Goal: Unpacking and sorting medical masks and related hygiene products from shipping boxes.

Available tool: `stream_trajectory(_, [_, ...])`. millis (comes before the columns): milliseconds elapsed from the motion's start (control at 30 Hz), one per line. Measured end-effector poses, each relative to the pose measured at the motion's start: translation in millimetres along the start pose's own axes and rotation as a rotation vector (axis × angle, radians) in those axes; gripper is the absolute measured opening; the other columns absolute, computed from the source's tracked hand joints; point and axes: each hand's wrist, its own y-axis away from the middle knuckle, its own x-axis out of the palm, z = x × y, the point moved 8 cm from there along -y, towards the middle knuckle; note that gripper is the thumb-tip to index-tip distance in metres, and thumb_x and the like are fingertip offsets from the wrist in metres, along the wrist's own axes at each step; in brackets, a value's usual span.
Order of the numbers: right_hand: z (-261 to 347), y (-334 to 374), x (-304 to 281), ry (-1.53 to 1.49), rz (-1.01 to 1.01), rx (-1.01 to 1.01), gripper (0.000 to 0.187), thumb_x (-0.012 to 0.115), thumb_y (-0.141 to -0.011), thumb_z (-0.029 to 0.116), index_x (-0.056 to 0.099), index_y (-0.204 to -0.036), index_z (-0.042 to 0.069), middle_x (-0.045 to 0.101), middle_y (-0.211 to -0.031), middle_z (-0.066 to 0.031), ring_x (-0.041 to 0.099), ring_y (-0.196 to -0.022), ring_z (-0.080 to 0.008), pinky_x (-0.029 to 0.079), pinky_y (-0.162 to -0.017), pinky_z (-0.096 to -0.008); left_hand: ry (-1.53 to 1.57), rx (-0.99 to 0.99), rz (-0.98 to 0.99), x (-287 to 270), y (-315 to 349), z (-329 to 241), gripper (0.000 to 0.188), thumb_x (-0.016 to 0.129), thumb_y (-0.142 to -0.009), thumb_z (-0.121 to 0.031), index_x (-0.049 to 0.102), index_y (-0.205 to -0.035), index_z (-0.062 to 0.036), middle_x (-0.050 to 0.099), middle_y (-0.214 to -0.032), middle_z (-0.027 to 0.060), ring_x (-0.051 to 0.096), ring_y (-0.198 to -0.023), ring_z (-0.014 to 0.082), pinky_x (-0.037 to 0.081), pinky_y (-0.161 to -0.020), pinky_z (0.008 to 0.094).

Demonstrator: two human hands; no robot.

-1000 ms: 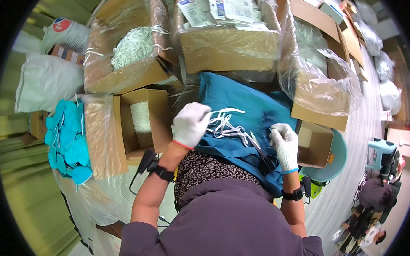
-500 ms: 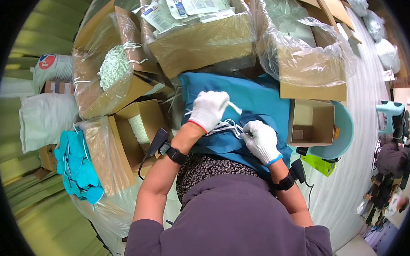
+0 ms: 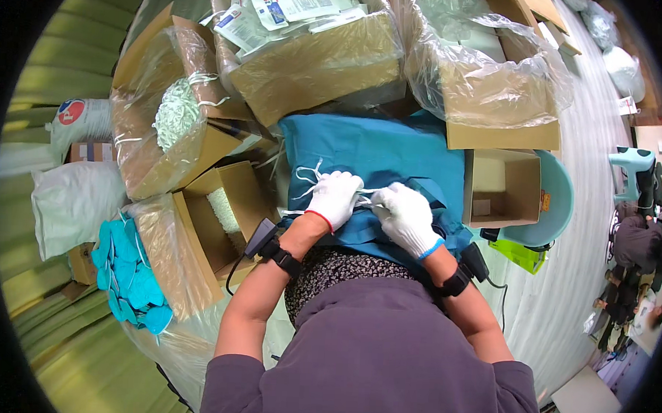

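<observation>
My left hand [image 3: 334, 199], in a white knitted glove with a red cuff, is closed on white cord [image 3: 310, 179] whose loose loops spread to its left. Close on its right, my right hand [image 3: 408, 219], gloved in white with a blue cuff, is also closed, and a short stretch of the cord runs between the two. Both hands are over a large teal cloth piece [image 3: 378, 146], flat and cushion-like, that covers my lap. Beside my right hand its fabric folds into a strap-like band. My fingertips are partly hidden.
Film-lined cartons stand ahead: one [image 3: 315, 73] with white packets, another [image 3: 498, 103] holding clear plastic. At left are a carton with a pale green cord bundle [image 3: 177, 115], a small carton [image 3: 220, 216] and teal pieces [image 3: 132, 272]. An open box [image 3: 503, 188] adjoins a light-blue basin [image 3: 559, 198] at right.
My left hand has come down from its raised place, and my right hand has shifted left to meet it. The cord's loose loops now show left of my left hand.
</observation>
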Motion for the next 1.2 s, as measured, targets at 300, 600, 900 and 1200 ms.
stream_trajectory(300, [-2, -5, 8, 0.051, 0.075, 0.008, 0.006, 0.068, -0.077, 0.017, 0.065, -0.074, 0.012, 0.059, -0.077, -0.0092, 0.061, -0.075, -0.0301, 0.047, -0.066, -0.0431, -0.025, 0.044, -0.005, -2, 8, -3, 0.011, 0.060, -0.081, -0.009, 0.062, -0.091, -0.0134, 0.059, -0.087, 0.0078, 0.058, -0.089, 0.0288, 0.044, -0.080, 0.0427])
stream_trajectory(600, [-23, 14, 4, 0.117, 0.048, 0.068, 0.009, 0.072, -0.073, 0.015, 0.064, -0.072, 0.011, 0.059, -0.073, -0.0100, 0.062, -0.071, -0.0302, 0.048, -0.063, -0.0430, -0.073, 0.052, 0.107, -4, 6, -11, 0.016, 0.062, -0.077, -0.010, 0.063, -0.092, -0.0127, 0.059, -0.091, 0.0078, 0.058, -0.091, 0.0286, 0.044, -0.081, 0.0423])
stream_trajectory(900, [-26, 14, 3, 0.089, 0.050, 0.114, 0.011, 0.074, -0.073, 0.015, 0.064, -0.074, 0.011, 0.060, -0.075, -0.0100, 0.062, -0.071, -0.0311, 0.049, -0.065, -0.0425, -0.281, 0.120, 0.100, 38, 6, -28, 0.017, 0.067, -0.076, -0.021, 0.062, -0.089, -0.0108, 0.060, -0.088, 0.0087, 0.058, -0.090, 0.0261, 0.043, -0.077, 0.0403])
stream_trajectory(1200, [-46, 25, -29, -0.219, -0.120, 0.344, 0.015, 0.066, -0.086, 0.018, 0.069, -0.099, 0.011, 0.069, -0.098, -0.0100, 0.067, -0.089, -0.0307, 0.053, -0.079, -0.0380, -0.024, -0.057, 0.187, 18, 15, -12, 0.010, 0.052, -0.091, -0.014, 0.057, -0.089, -0.0057, 0.064, -0.074, 0.0167, 0.065, -0.073, 0.0385, 0.050, -0.065, 0.0497])
